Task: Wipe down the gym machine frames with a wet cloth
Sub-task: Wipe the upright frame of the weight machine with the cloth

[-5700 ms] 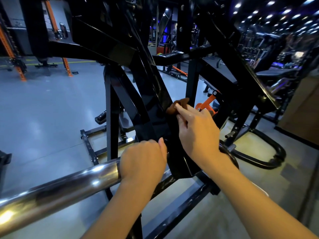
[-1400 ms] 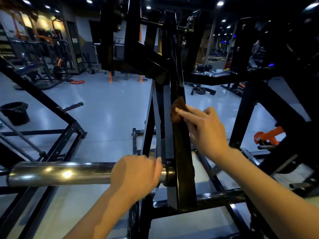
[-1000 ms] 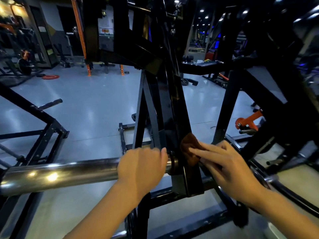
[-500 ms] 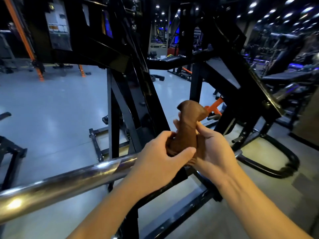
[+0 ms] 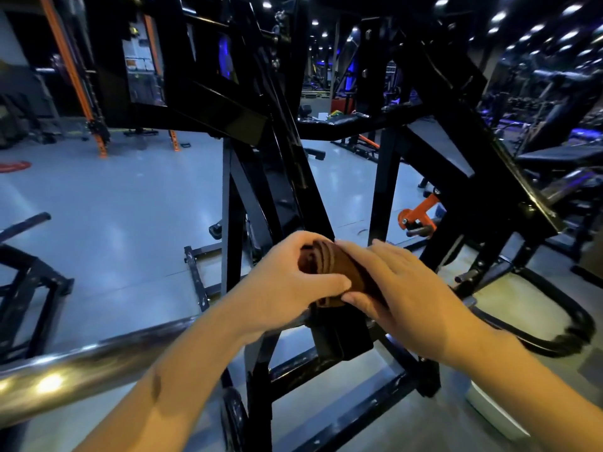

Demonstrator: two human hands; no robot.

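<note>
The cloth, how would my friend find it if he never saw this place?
Find the big black machine frame in the middle, then look just in front of it, above the shiny steel bar. Both hands meet there, holding the cloth between them. It is brown, soft and folded; everything around it is hard metal.

No legible text: only a blurred, unreadable instruction placard on the black machine frame.
</note>
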